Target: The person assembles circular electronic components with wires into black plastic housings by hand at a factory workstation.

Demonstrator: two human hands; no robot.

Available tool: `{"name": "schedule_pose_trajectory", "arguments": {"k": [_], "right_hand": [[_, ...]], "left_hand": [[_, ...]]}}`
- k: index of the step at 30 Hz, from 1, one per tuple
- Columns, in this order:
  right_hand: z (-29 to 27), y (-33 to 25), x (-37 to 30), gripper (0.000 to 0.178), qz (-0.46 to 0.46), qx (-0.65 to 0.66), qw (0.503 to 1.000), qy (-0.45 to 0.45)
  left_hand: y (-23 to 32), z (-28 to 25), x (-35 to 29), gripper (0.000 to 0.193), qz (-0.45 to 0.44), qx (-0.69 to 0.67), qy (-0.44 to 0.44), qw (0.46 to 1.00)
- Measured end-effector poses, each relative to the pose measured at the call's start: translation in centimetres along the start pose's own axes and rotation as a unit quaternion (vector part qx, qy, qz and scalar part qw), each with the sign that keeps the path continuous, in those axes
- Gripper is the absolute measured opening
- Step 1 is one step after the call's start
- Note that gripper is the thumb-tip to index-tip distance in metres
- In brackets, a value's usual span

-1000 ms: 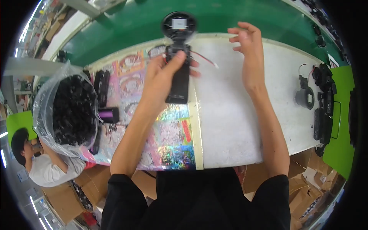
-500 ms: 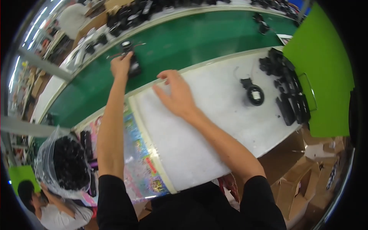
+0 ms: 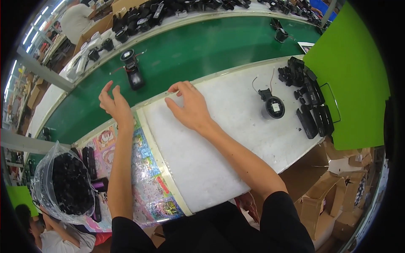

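1. The left hand (image 3: 118, 108) holds nothing: its grip is open, thumb apart from the curved fingers, near the far edge of the worktop (image 3: 198, 168).
2. The black device (image 3: 135, 79) lies on the green belt (image 3: 202, 46), just beyond the left hand and apart from it. Its round head points away from the person, and a thin wire sticks out on each side.
3. The right hand (image 3: 192, 109) is over the white part of the worktop, its grip empty and loosely curled; I cannot tell whether it touches the surface.
4. To the right, a round part (image 3: 273, 109) with two wires sits near black parts (image 3: 314, 114) beside a green panel (image 3: 348, 84).
5. To the left, a clear bag (image 3: 42, 181) of black pieces (image 3: 71, 181) stands by a patterned sheet (image 3: 147, 168).
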State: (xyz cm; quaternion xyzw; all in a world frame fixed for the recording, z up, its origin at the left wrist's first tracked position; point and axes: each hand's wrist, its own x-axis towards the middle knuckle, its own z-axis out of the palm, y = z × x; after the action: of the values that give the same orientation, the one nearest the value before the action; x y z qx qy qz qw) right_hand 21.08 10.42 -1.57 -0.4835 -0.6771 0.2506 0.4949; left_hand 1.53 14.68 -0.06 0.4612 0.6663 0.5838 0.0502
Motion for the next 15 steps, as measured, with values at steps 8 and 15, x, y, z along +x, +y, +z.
{"name": "schedule_pose_trajectory", "arguments": {"k": [8, 15], "right_hand": [[0.4, -0.7, 0.2, 0.016, -0.008, -0.033, 0.999, -0.036], [-0.5, -1.1, 0.0, 0.022, 0.009, -0.036, 0.998, -0.042]], "left_hand": [[1.5, -7.7, -8.8, 0.013, 0.072, -0.164, -0.174, 0.968], [0.9, -7.4, -9.1, 0.012, 0.006, -0.244, -0.226, 0.943]]}}
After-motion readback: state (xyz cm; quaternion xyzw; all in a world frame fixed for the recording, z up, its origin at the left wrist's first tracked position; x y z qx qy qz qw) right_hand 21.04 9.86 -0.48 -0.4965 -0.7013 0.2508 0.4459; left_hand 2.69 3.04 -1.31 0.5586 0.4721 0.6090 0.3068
